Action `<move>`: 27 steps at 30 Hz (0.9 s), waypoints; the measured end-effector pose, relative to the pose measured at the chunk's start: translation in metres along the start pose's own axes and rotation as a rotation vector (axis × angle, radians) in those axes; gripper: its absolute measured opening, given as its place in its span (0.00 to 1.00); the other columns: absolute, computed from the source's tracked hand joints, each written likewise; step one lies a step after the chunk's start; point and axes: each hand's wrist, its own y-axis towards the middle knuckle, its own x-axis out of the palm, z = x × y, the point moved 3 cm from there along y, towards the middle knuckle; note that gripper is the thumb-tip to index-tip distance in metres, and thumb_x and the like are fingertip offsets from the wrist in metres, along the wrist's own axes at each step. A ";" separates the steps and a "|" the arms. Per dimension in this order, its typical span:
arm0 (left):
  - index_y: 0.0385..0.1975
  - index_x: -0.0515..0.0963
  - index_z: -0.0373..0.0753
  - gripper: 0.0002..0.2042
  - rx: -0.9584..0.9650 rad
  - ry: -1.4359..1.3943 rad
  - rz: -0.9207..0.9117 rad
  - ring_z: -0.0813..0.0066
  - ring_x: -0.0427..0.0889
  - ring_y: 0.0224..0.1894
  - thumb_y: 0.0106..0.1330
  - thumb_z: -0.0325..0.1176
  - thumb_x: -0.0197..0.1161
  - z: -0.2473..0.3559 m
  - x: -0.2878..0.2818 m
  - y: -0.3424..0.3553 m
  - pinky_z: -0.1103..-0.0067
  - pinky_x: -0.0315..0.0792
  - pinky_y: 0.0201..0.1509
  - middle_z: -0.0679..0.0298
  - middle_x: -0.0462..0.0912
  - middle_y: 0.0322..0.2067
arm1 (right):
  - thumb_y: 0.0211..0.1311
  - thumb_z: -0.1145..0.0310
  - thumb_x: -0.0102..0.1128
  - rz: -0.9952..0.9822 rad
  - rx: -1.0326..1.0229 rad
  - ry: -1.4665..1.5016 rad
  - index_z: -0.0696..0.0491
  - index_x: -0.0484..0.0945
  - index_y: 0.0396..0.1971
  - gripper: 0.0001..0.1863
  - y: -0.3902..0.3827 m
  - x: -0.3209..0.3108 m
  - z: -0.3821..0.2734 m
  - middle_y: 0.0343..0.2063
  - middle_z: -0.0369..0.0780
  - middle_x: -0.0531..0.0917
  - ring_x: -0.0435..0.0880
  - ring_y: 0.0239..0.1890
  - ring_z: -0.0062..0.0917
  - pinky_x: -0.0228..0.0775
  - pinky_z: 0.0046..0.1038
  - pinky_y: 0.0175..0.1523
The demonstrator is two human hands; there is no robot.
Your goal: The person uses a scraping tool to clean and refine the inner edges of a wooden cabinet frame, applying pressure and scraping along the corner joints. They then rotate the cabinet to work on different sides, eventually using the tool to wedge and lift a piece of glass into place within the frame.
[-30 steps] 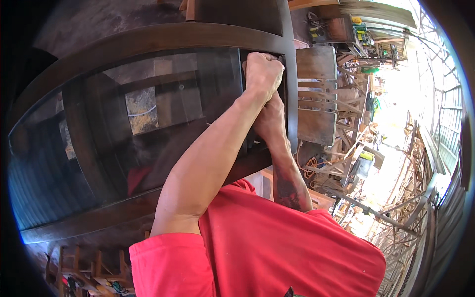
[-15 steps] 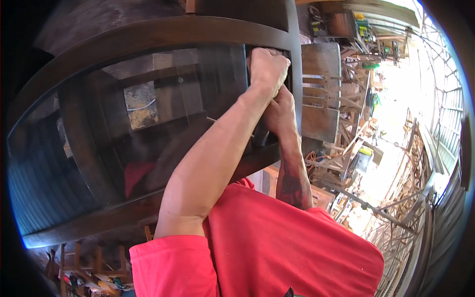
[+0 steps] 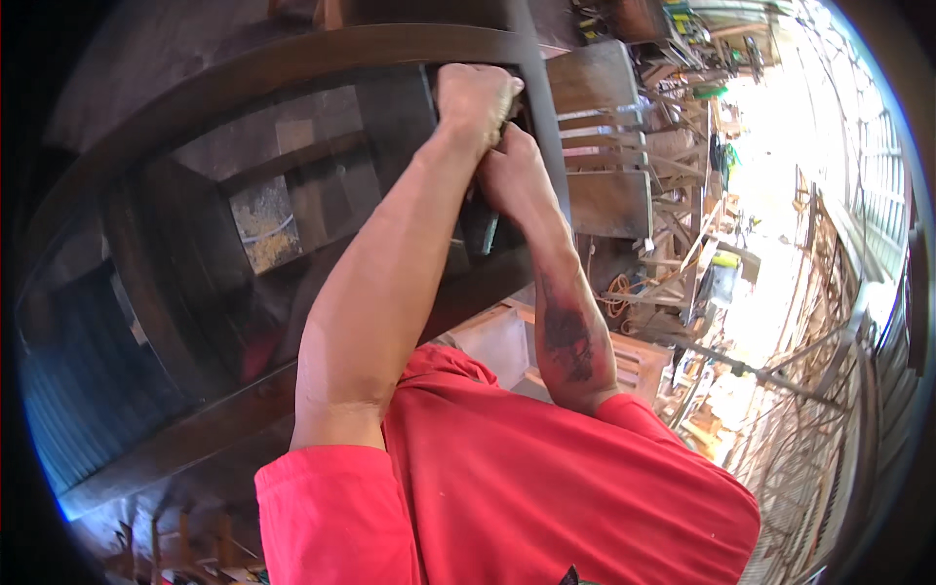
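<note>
A large dark wooden frame point(image 3: 292, 44) with a glassy, reflecting panel point(image 3: 322, 127) in it lies before me. At its right end a narrow gap shows between the panel's edge and the end rail point(image 3: 548, 136). My left hand point(image 3: 476, 97) is closed like a fist at the far part of this gap. Just nearer, my right hand point(image 3: 514, 175) is closed too, knuckles bent, up against the left wrist. Whatever their fingers grip is hidden under the hands. A small pale, shiny piece point(image 3: 489, 234) shows in the gap below the right hand.
Beyond the frame's right end stands a slatted wooden piece point(image 3: 600, 136). Stacked timber point(image 3: 673, 175) and an orange cord point(image 3: 619, 288) lie further right. Light wooden slats point(image 3: 634, 366) are beside my right elbow. Chair-like wooden frames point(image 3: 185, 536) stand at lower left.
The frame and both hands sit further up and left in the picture. My right hand shows more plainly beside the left wrist. Both hands stay closed at the gap.
</note>
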 end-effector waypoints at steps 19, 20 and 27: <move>0.33 0.85 0.34 0.02 -0.155 0.186 -0.217 0.69 0.85 0.31 0.62 0.22 0.69 0.029 0.012 -0.022 0.71 0.75 0.28 0.60 0.86 0.28 | 0.69 0.55 0.61 -0.008 0.085 0.029 0.65 0.70 0.43 0.24 -0.030 -0.001 0.020 0.35 0.54 0.86 0.86 0.43 0.49 0.76 0.42 0.50; 0.33 0.85 0.34 0.03 -0.179 0.243 -0.212 0.69 0.84 0.30 0.63 0.25 0.69 0.027 0.004 -0.014 0.73 0.72 0.28 0.60 0.86 0.26 | 0.70 0.53 0.60 -0.023 0.054 -0.008 0.66 0.72 0.43 0.26 -0.033 0.003 0.014 0.38 0.56 0.86 0.87 0.45 0.48 0.75 0.43 0.52; 0.37 0.84 0.38 0.05 -0.093 0.481 -0.398 0.65 0.89 0.35 0.63 0.23 0.69 0.044 0.011 -0.021 0.68 0.82 0.47 0.61 0.88 0.35 | 0.68 0.58 0.57 0.148 -0.221 -0.406 0.67 0.82 0.29 0.23 -0.082 -0.018 -0.009 0.29 0.59 0.86 0.88 0.38 0.51 0.80 0.45 0.47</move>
